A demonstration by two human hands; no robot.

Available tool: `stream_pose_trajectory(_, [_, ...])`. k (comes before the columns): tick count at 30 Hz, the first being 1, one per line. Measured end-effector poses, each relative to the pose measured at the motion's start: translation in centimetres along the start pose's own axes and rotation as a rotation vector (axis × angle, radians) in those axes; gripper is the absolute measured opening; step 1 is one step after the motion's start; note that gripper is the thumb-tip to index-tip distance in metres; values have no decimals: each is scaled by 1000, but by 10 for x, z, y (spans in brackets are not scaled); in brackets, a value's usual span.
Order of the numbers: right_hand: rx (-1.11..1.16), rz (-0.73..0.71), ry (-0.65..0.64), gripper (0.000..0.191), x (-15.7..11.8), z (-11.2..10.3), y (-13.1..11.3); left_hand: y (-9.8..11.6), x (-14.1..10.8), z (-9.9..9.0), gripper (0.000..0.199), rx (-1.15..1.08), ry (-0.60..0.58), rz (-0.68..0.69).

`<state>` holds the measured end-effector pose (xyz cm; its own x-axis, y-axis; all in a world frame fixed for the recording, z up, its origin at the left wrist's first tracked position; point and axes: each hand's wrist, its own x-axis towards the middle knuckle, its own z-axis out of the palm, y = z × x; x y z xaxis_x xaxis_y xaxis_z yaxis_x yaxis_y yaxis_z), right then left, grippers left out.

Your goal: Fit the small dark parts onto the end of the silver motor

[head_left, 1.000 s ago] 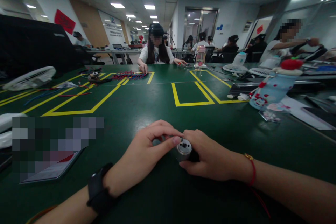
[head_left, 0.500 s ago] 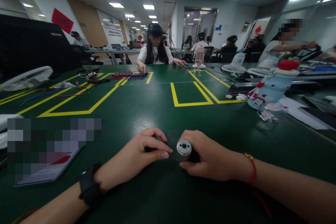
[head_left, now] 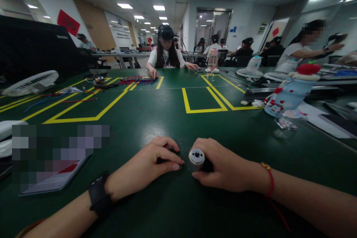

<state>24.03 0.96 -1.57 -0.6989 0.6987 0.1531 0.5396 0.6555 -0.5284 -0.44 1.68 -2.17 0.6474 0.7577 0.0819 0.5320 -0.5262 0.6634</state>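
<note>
A green desk point(head_left: 153, 122) is stretching away beneath the head camera, yellow tape point(head_left: 206, 111) marking it, and at its far side a co-worker point(head_left: 167, 58) is sitting by a bundle of red and blue wires point(head_left: 138, 80). From my remote seat I am watching a metal cylinder point(head_left: 196, 160) near the front. The right hand point(head_left: 223, 163) is gripping it, fingers curling round its far side, thumb along the near side. It is standing roughly upright, its holed end facing up; its foot is not showing.

Just beside it, not touching, the left hand point(head_left: 156, 160) is bringing thumb and index nearly together at a tiny dark piece point(head_left: 180, 167); whether those fingers are pinching it or merely touching it, I cannot tell. To do this well, I should be bracing the cylinder without tilting it and using only light fingertip pressure on the piece, since it is probably easy to lose.
</note>
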Motion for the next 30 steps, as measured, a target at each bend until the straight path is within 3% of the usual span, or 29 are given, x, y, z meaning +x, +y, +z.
stream_pose_trajectory(7, [10, -6, -14, 28, 0, -1, 1, 2, 1, -6, 20, -86, 34, -36])
stream_pose_trajectory(16, [26, 7, -22, 27, -1, -3, 0, -9, 2, -13, 29, -321, 277, -326])
stream_pose_trajectory(30, [73, 8, 5, 27, -3, 2, 5, -13, 1, -11, 24, -343, 199, -281])
